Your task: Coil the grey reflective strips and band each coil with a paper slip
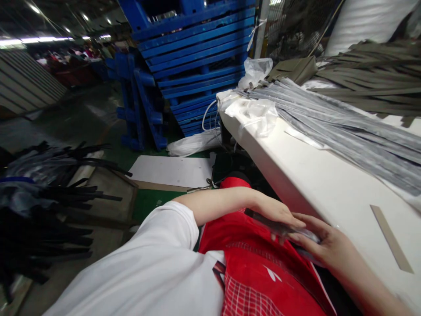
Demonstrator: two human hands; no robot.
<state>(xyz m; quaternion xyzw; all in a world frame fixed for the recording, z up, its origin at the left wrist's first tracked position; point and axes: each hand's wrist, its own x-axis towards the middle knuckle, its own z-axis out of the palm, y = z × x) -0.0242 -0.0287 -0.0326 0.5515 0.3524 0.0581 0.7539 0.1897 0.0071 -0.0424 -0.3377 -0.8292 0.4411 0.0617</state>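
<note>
Currently: both hands are low, over my lap, just off the near edge of the white table (315, 184).

Left hand (275, 212): reaches across from the white sleeve (158, 259), palm down, fingers together and pressed onto the top of a dark strip (263, 219).

Right hand (324, 245): comes in from the lower right, fingers curled under and around the far end of the same dark strip. Fingertips of the two hands are touching or nearly so; I cannot tell which.

Dark strip: held between both hands, roughly level, above the red apron (259, 272), clear of the table. Its right end is blurred.

On the table:
- pile of grey strips (332, 123), fanned out across the far side
- olive strips (371, 74) stacked behind them
- clear plastic bag (255, 70) at the far corner
- one flat tan strip (391, 239) lying alone, near my right hand

Floor to my left: heap of black strips (42, 210), a white sheet (171, 170), and blue pallets (197, 57) standing on edge beyond.
</note>
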